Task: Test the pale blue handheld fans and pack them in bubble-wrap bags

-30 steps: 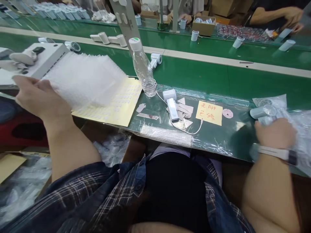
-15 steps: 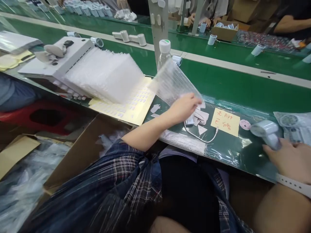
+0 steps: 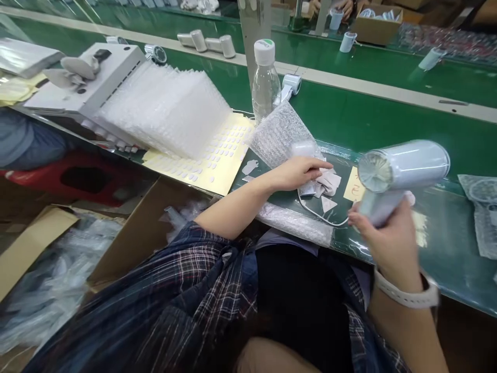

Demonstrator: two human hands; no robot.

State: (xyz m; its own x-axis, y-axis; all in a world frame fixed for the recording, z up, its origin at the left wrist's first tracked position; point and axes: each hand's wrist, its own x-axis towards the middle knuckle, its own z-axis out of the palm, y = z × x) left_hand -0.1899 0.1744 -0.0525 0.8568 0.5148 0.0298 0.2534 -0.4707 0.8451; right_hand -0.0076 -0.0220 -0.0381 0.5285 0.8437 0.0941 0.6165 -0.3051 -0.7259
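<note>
A pale blue hair dryer (image 3: 411, 163) is in my right hand (image 3: 392, 243), whose fingers wrap round its handle above the bench. Its barrel points right, with the round, vaned end facing left. My left hand (image 3: 297, 173) is at the lower right edge of a clear bubble wrap bag (image 3: 281, 132) and holds it, the index finger stretched out to the right. Some of its fingers are hidden at the bag, where a pale bulge shows. The bag leans up towards a clear plastic bottle (image 3: 265, 88). White scraps and a cloth-like piece (image 3: 330, 182) lie just beyond my left fingertips.
A stack of bubble wrap bags (image 3: 166, 111) rests on a yellow sticker sheet (image 3: 229, 155) to the left. A white cable (image 3: 322, 220) and a handwritten yellow note (image 3: 352, 186) lie on the bench. At right is a wrapped item (image 3: 481, 207). An open carton (image 3: 116, 243) stands below left.
My right hand has lifted the hair dryer from the right side of the bench and brought it left. The bag in my left hand has dropped slightly towards the bench.
</note>
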